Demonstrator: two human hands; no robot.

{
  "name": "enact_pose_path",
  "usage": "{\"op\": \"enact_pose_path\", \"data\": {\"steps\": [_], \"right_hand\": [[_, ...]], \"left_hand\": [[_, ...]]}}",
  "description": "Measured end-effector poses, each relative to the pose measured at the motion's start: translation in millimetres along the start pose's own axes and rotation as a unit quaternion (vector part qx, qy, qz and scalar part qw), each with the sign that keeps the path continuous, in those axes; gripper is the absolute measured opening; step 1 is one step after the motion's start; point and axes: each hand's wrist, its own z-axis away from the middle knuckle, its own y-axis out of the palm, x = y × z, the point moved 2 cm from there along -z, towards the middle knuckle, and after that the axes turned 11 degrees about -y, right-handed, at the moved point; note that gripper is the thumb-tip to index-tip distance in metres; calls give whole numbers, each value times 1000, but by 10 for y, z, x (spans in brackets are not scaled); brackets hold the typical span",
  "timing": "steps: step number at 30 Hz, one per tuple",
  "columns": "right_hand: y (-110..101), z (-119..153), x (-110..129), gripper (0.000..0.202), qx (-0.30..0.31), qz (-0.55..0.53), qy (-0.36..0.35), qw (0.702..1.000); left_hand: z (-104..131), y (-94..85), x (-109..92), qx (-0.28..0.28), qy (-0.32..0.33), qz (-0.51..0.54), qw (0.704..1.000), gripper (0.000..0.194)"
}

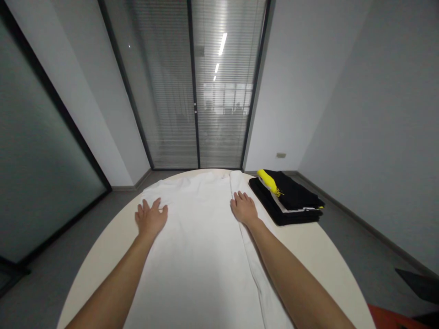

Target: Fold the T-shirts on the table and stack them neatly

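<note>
A white cloth garment (202,246) lies spread over the middle of the table, with a strip folded over along its right side. My left hand (151,218) rests at the garment's left edge, fingers spread and pointing away from me. On the folded strip at the right lies my right hand (244,208), palm down with its fingers stretched out. Neither hand grips the cloth. The near end of the garment runs out of view at the bottom.
A stack of folded dark clothes (291,196), with yellow and white parts, sits at the table's right side. The round cream table (106,249) has a curved edge. Beyond it stands a glass door with blinds (171,91). Something red (394,317) shows at the lower right.
</note>
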Motion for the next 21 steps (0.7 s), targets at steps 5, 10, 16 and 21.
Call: {"op": "enact_pose_path", "data": {"steps": [5,10,16,21], "right_hand": [[-8,-3,-10,54,-3,-3,-7,1000],[-7,11,-12,54,-4,1,-12,1000],[-14,31,2,51,-15,3,-17,1000],[-7,28,1,51,-15,2,-19,1000]], "left_hand": [[-366,10,388,36,-82,94,992,53],[-513,-31,435,42,-54,191,979,34],[-520,-113,391,-3,-75,347,935,30],[-493,-64,303,26,-147,452,879,44]]}}
